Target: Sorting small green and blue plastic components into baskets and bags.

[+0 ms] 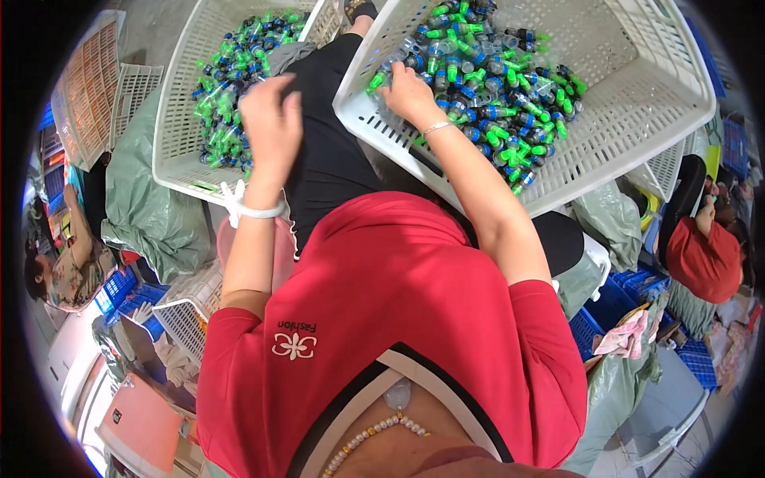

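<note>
In the right white basket (645, 163) lies a heap of small clear bottles (486, 88) with green tips and blue-and-black bands. My right hand (410, 97) reaches to the heap's left side. Its thumb and finger are bent around a small green-tipped bottle (376, 82), partly covered by the fingers. Over the right side of the left white basket (177, 131) is my left hand (271, 127), slightly blurred, thumb apart from the fingers, with nothing seen in it. That basket holds a similar heap of green-tipped bottles (231, 95).
A pink bucket (283, 247) stands by my left forearm, partly hidden. Green sacks (151, 191) lie at the left. Blue crates (586, 331) stand at the right. A person in red (701, 259) sits at the far right, another person (76, 267) at the far left.
</note>
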Demonstrator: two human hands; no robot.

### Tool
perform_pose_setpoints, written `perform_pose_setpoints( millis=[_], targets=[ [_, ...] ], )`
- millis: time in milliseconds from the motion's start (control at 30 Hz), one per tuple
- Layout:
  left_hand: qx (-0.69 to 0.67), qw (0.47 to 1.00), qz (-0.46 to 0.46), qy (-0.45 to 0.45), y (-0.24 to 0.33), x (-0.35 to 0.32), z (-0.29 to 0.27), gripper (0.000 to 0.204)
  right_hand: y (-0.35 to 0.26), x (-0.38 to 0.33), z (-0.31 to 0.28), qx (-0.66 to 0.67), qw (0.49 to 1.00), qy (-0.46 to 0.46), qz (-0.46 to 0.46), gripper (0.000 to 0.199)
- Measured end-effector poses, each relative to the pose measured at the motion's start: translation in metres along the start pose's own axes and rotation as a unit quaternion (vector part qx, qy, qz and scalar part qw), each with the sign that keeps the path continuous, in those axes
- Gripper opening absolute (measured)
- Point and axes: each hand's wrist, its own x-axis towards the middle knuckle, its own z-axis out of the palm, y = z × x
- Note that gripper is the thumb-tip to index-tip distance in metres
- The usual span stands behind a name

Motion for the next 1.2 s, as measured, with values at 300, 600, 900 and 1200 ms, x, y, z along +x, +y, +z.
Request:
perform_pose_setpoints(
  millis=[300, 600, 900, 1200],
  targets=[
    [-0.222, 0.956, -0.013, -0.191, 0.053, -0.019, 0.116, 0.017, 0.057, -0.034, -0.026, 0.121, 0.988, 0.097, 0.002, 0.022],
    [-0.052, 0.973, 0.09, -0.204, 0.092, 0.028, 0.212, 0.028, 0.094, -0.093, -0.076, 0.185, 0.952, 0.241, 0.029, 0.012],
    [-0.215, 0.953, 0.028, -0.214, 0.079, 0.035, 0.2, 0.029, 0.139, -0.073, -0.079, -0.023, 0.977, 0.207, 0.047, 0.033],
    [-0.579, 0.673, -0.362, -0.285, 0.069, -0.008, 0.137, 0.028, 0.12, -0.038, -0.087, -0.123, 0.986, 0.105, 0.032, 0.04]
  ],
)
